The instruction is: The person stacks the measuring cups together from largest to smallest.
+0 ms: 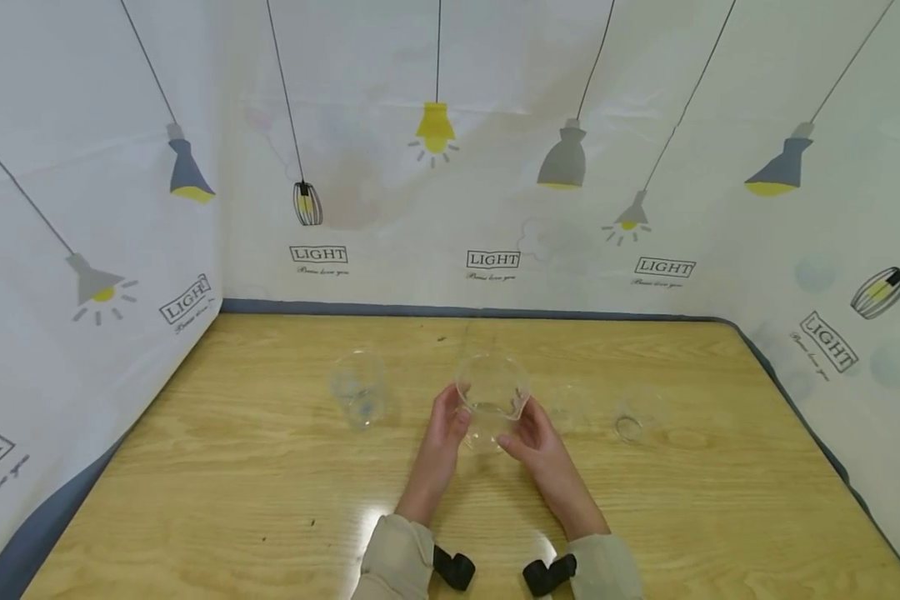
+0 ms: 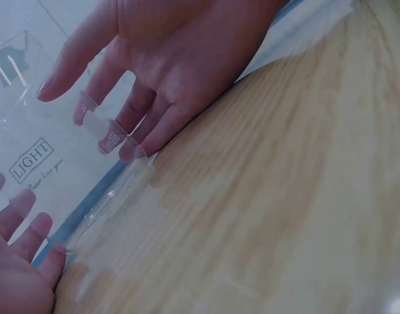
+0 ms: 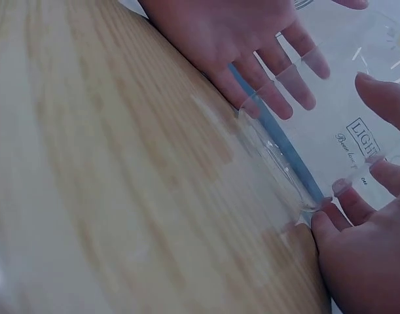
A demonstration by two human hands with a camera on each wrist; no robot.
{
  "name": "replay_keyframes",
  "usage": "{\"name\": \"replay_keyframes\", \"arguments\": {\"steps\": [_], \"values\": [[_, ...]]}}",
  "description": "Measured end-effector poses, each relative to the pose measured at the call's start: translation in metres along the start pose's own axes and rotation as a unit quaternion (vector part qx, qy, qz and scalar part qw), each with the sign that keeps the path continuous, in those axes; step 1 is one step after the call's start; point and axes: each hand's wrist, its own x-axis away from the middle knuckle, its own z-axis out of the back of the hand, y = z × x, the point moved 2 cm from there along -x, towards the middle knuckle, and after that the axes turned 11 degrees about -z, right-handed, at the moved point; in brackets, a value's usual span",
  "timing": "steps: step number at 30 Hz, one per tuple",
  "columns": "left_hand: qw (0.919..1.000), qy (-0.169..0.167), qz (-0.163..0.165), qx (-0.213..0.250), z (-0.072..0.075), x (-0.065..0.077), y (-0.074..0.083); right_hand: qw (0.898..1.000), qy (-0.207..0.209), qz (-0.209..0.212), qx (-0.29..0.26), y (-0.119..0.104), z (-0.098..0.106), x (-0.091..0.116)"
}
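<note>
My grip, left hand (image 1: 445,427) and right hand (image 1: 538,440), held the beaker (image 1: 487,422) midway between the desk's (image 1: 270,467) side edges; I judged grasping done, release outstanding.

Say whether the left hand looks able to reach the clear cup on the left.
Probably yes: nothing visible stands between the left hand and that clear cup, but it would likely first have to release the beaker.
</note>
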Motion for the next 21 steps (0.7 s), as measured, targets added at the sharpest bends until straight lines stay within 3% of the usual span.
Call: {"name": "replay_keyframes", "arguments": {"steps": [5, 14, 21], "values": [[0.9998, 0.004, 0.016, -0.014, 0.0, 0.0, 0.001, 1.0, 0.003, -0.018, 0.017, -0.01, -0.003, 0.006], [0.9996, 0.014, 0.017, -0.016, 0.002, -0.003, -0.027, 0.999, 0.002, 0.017, 0.035, 0.001, -0.001, -0.001], [0.9992, 0.011, 0.028, -0.027, 0.004, 0.0, -0.024, 0.998, 0.009, -0.009, 0.054, 0.001, -0.002, 0.002]]}}
